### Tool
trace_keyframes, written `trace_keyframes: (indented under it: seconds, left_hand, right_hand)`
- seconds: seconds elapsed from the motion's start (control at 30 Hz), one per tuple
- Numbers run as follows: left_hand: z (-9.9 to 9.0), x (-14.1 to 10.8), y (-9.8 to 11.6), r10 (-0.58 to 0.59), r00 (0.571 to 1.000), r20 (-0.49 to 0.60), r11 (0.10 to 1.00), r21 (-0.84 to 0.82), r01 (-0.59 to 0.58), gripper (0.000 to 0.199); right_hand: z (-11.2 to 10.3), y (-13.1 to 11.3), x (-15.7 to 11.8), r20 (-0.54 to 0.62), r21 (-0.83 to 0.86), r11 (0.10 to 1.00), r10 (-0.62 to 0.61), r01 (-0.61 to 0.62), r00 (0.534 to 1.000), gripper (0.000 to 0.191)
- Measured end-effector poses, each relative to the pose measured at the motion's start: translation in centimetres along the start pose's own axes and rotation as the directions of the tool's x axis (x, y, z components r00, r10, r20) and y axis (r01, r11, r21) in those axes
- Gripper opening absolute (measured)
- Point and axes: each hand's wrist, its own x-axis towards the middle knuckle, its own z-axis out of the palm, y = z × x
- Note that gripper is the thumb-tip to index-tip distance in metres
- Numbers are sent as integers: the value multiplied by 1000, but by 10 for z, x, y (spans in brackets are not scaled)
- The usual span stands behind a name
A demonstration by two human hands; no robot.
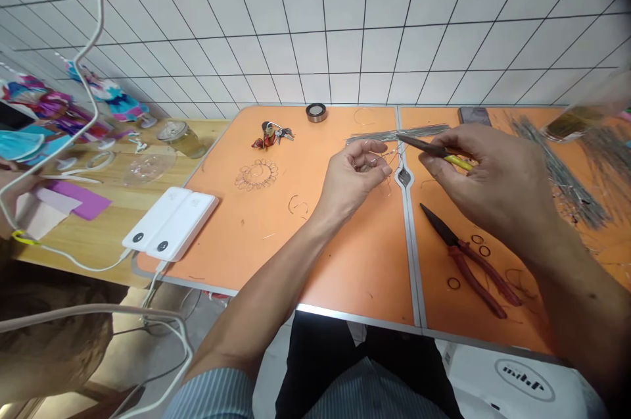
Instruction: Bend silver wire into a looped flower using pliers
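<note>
A small piece of thin wire (393,154) is being pinched between the thumb and bent fingers of the left hand (352,175), above the orange table (355,261) near its central seam, while yellow-handled pliers (426,147) are being gripped in the closed right hand (497,175), their jaws being pointed at the wire; whether it is being touched by them cannot be told. Judging from this pose, good control is being best served by a pinch close to the working spot, since so fine a strand is being easily bent by a heavy squeeze, and the fingertips are being best kept clear of the jaws. On the table, red-handled pliers (461,249) are being left lying beside small dark rings, and a looped wire ring (245,177), keys (282,134) and a tape roll (316,112) are being kept toward the left and back. A bundle of straight wires (426,131) is being stored behind the hands. White power banks (170,221) are being rested at the left edge, and the far side is being bounded by a white tiled wall (340,11).
</note>
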Motion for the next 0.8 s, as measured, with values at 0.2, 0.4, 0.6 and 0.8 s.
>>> trace_keyframes:
  seconds: [0.2,0.4,0.6,0.8]
  left_hand:
    - [2,-1,4,14,1000,-2,1000,22,-14,40]
    - [0,1,3,14,1000,6,1000,-23,-14,42]
    - [1,-1,4,-1,1000,9,1000,-7,1,42]
    - [3,-3,5,-65,996,62,998,6,65,46]
  right_hand:
    - [-7,21,-15,-28,-269,935,-247,231,969,23]
    - [-7,31,-28,64,-403,882,-240,245,969,21]
    - [-6,29,-20,156,-338,896,-248,287,956,21]
    - [-9,18,1,157,-289,949,-80,123,984,25]
